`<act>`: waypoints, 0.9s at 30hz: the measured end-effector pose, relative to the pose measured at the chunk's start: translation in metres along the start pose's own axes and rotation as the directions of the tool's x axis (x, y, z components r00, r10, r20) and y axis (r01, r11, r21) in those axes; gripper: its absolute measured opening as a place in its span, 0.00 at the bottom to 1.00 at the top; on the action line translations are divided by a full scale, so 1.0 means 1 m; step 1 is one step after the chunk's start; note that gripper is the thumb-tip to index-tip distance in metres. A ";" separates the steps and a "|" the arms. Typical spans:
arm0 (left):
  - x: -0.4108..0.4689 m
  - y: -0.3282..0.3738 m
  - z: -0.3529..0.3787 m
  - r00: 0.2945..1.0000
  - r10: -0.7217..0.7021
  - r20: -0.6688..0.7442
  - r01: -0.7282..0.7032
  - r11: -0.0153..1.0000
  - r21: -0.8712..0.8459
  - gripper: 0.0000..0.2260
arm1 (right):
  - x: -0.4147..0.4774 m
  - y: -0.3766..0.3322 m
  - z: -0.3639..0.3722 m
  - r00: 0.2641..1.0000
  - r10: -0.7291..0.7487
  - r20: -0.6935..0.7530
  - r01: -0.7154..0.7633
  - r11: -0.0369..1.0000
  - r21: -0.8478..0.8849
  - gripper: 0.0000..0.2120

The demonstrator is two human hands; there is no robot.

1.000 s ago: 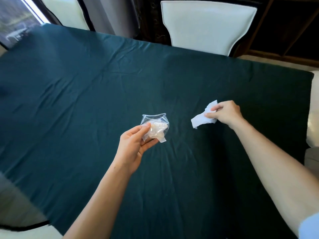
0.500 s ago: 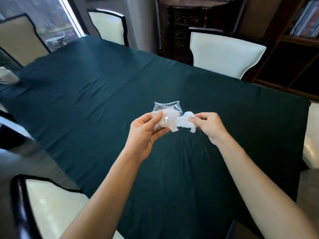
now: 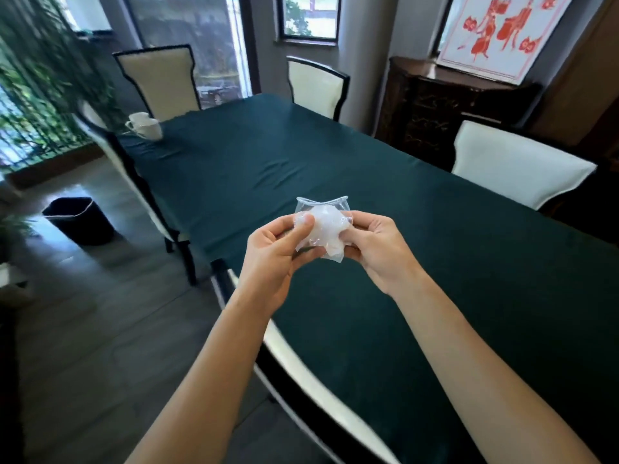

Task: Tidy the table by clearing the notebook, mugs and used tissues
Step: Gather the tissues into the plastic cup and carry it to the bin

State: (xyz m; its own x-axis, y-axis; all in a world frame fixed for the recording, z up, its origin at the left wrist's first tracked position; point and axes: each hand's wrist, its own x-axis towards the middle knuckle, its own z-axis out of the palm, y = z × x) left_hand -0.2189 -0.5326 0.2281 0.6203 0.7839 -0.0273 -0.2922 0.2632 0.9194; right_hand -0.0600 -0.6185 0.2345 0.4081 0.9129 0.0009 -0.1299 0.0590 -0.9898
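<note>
Both hands are holding a small clear plastic bag [image 3: 322, 226] above the near part of the green-clothed table [image 3: 435, 262]: the left hand [image 3: 273, 252] is pinching its left side with thumb over fingers, while the right hand [image 3: 375, 247] is pressing crumpled white tissues [image 3: 323, 217] into it. The bag's mouth is gaping upward, so a loose squeeze could be pushing tissue back out onto the cloth. White mugs [image 3: 144, 126] are sitting at the table's far left corner, and a black bin [image 3: 78, 220] is standing on the floor off the left edge.

Head view (close) down over table [image 3: 435, 246]
</note>
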 end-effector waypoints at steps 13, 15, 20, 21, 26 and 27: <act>-0.120 0.096 -0.264 0.912 0.166 -0.376 -0.165 0.986 0.034 0.06 | 0.003 0.039 0.307 0.908 0.128 0.400 -0.192 0.974 0.123 0.19; -0.131 0.103 -0.290 0.895 0.180 -0.407 -0.187 0.982 0.024 0.07 | 0.004 0.043 0.336 0.883 0.097 0.460 -0.153 0.985 0.085 0.17; -0.137 0.112 -0.343 0.878 0.179 -0.443 -0.195 0.981 0.009 0.08 | 0.021 0.055 0.384 0.827 0.079 0.557 -0.124 0.991 0.043 0.12; -0.135 0.112 -0.352 0.879 0.182 -0.441 -0.194 0.981 0.019 0.08 | 0.027 0.057 0.391 0.818 0.083 0.570 -0.128 0.991 0.038 0.12; -0.109 0.113 -0.387 0.852 0.215 -0.478 -0.202 0.976 0.079 0.07 | 0.065 0.076 0.416 0.819 0.091 0.566 -0.121 0.993 0.015 0.15; -0.100 0.113 -0.393 0.843 0.220 -0.492 -0.203 0.975 0.088 0.06 | 0.076 0.080 0.420 0.828 0.092 0.554 -0.116 0.993 0.009 0.14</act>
State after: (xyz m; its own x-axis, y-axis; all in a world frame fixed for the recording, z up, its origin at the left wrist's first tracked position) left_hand -0.6006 -0.3600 0.1809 0.1007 0.9948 -0.0137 -0.3464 0.0480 0.9369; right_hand -0.4188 -0.3752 0.2153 -0.1747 0.9846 -0.0110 -0.1841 -0.0436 -0.9819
